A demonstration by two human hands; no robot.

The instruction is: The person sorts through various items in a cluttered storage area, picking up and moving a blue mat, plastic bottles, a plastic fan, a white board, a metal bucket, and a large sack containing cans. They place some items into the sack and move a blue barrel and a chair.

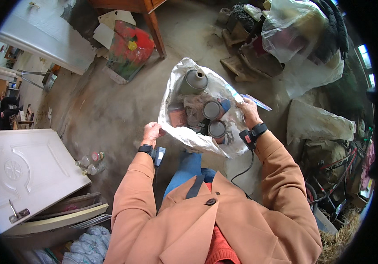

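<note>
A white woven sack [189,138] gapes in front of me, its mouth spread between both hands. My left hand [152,132] pinches the rim at the near left. On the right side, my right hand [249,111] grips the opposite rim, beside a flat blue-and-white piece [257,102] that sticks outward. Inside lies a larger can with a round spout [194,82] at the far end. Nearer are a reddish can [177,116], a can with a grey lid [212,110] and another lidded can [217,129]. Crumpled clear plastic [194,107] partly covers the middle.
A white panelled door [27,165] juts in at left, near plastic bottles [91,163]. A wooden table leg [156,33] and a red painted bag [131,46] are ahead. Boots [237,67], plastic sheeting [294,29] and a bicycle [336,175] line the right. A person [5,110] sits beyond the doorway.
</note>
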